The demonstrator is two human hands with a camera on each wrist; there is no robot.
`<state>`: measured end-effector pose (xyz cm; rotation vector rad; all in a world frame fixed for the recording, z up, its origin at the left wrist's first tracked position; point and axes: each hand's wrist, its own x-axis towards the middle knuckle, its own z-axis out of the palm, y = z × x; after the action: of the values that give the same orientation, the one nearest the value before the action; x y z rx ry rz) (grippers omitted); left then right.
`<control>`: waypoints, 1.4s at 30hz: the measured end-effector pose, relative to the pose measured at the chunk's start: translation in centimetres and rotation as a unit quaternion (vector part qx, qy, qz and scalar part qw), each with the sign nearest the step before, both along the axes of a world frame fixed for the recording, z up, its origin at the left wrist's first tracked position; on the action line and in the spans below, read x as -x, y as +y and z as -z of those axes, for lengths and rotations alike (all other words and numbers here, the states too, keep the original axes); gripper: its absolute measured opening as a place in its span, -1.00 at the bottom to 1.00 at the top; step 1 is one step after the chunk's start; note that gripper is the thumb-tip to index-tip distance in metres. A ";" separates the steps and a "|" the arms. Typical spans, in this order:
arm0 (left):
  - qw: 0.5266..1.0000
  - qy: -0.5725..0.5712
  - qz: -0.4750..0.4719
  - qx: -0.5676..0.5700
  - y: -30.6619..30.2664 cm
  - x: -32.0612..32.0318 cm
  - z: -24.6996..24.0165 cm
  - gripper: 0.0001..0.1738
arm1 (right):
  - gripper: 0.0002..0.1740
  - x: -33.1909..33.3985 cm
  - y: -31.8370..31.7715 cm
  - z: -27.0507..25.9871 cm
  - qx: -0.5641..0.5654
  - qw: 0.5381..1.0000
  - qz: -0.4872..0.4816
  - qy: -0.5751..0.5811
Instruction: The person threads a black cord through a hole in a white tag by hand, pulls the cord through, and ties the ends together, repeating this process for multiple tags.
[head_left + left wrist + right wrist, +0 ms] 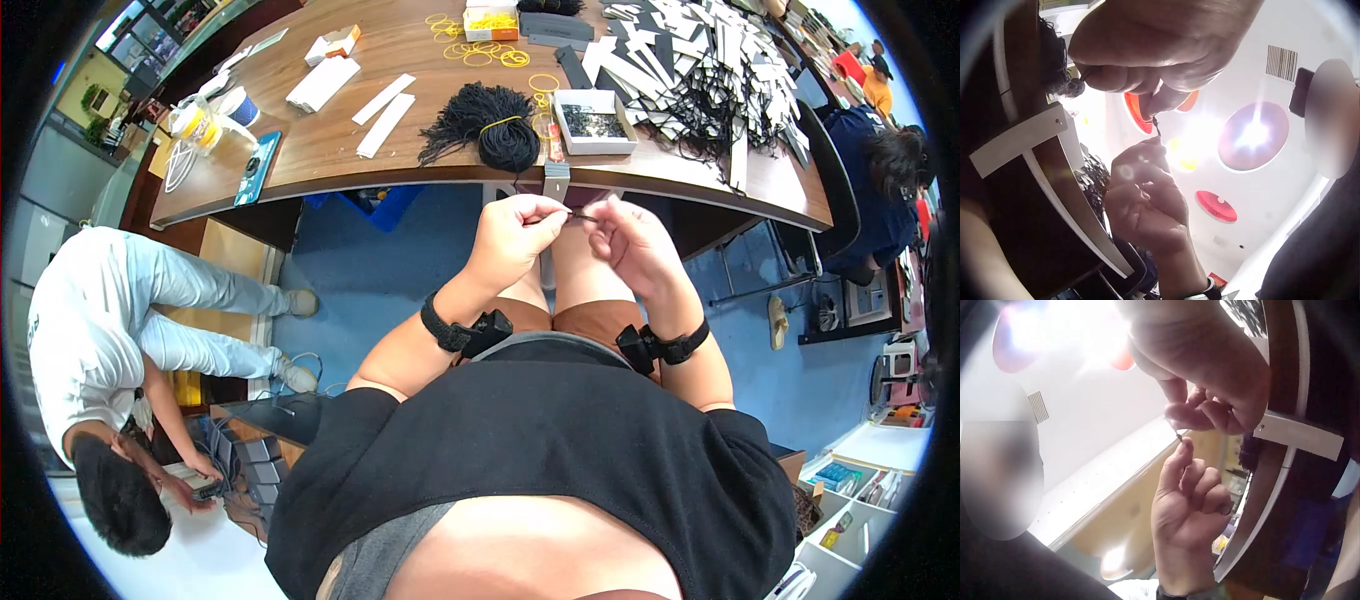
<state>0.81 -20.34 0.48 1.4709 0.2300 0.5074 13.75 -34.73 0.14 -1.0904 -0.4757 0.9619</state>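
Note:
Just past the table's front edge, my left hand [508,242] pinches a short piece of thin black cord [582,215] between thumb and fingertips. My right hand [642,250] pinches the cord's other side, its remaining fingers curled. In the left wrist view a small dark knot or thickening shows on the cord [1157,124] between both sets of fingertips. Beyond the hands, a stack of grey tags [556,182] sits at the table edge; in the right wrist view the top piece, a pale tag [1300,436] with a hole, juts out. A bundle of black cords [505,135] lies behind it.
On the wooden table [300,165] stand a white box [594,122] of small dark pieces, yellow rubber bands [485,53], white strips [385,125] and a heap of black and white tags [690,75]. A cup [238,106] is far left. Another person [100,340] bends at left.

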 end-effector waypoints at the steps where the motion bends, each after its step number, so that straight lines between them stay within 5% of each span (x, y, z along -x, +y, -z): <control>1: 1.000 -0.003 0.003 0.000 0.1 0.0 -0.1 -0.86 | -0.64 0.2 0.2 -0.3 0.020 0.996 0.054 -0.060; 2: 1.000 0.002 -0.002 -0.007 0.0 0.0 -0.2 -0.86 | -0.51 0.5 0.1 -1.0 0.018 0.975 0.100 -0.199; 7: 1.000 -0.006 -0.007 -0.019 -0.2 -0.1 -0.2 -0.86 | -0.76 1.8 1.3 -2.1 -0.023 0.963 0.027 -0.269; 10: 1.000 0.008 0.007 -0.002 0.1 -0.2 0.1 -0.87 | -0.85 1.9 1.1 -2.8 0.056 0.880 0.075 -0.466; 13: 0.999 0.019 0.026 0.015 0.4 0.1 -0.2 -0.87 | -0.88 1.7 0.8 -3.7 0.008 0.762 0.086 -0.642; 16: 0.999 0.036 0.033 -0.011 0.6 0.2 -0.2 -0.89 | -0.86 1.9 0.2 -4.5 0.017 0.757 0.072 -0.649; 18: 0.999 0.024 -0.009 0.048 0.9 0.5 -1.3 -0.90 | -0.84 0.4 -0.2 -4.3 0.015 0.657 0.157 -0.737; 22: 0.996 0.005 0.008 0.094 2.1 1.0 -1.8 -0.91 | -0.90 -0.6 -1.6 -4.0 0.130 0.805 0.186 -0.548; 26: 0.995 0.017 0.019 0.101 1.6 0.5 -1.9 -0.90 | -0.77 0.4 -0.6 -3.5 -0.012 0.965 0.050 -0.257; 29: 0.995 0.013 0.026 0.100 1.2 0.4 -1.8 -0.89 | -0.77 1.9 0.5 -4.3 -0.019 0.975 0.019 -0.220; 39: 0.997 0.017 0.042 0.061 0.7 -0.2 -1.6 -0.86 | -0.93 1.9 0.5 -3.7 0.087 0.905 0.087 -0.407; 42: 0.994 0.068 0.045 0.072 1.5 0.0 -1.3 -0.86 | -0.94 0.8 0.1 -2.1 0.065 0.941 0.111 -0.314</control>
<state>0.81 -18.80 1.80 1.3705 0.3001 0.3105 12.92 -34.60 2.21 -1.5391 -0.7934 0.4328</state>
